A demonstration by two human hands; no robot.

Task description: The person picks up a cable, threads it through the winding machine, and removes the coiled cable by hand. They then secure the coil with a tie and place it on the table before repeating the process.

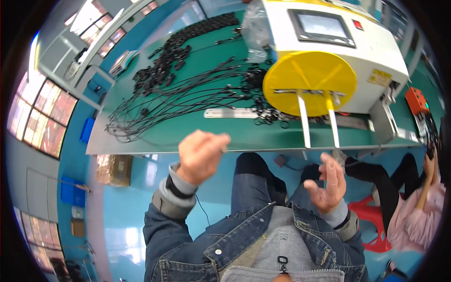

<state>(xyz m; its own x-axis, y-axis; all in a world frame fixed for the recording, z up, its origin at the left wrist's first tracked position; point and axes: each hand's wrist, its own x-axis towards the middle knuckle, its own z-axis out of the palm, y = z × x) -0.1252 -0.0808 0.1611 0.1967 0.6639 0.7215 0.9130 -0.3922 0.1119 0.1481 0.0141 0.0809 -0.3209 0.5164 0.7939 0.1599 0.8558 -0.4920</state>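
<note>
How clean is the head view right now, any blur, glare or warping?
Head view: left hand is motion-blurred, right hand sharper; the table edge bows with fisheye warping; window light glares off the blue floor; the machine and yellow disc are evenly lit and sharp.

Glossy blue floor, green workbench, bright windows

Bright, even daylight comes from the tall grid-paned windows at the left, which are blown out white. Fisheye distortion bends the green tabletop edge, with black vignetting at the corners. The raised left hand is motion-blurred.
</note>
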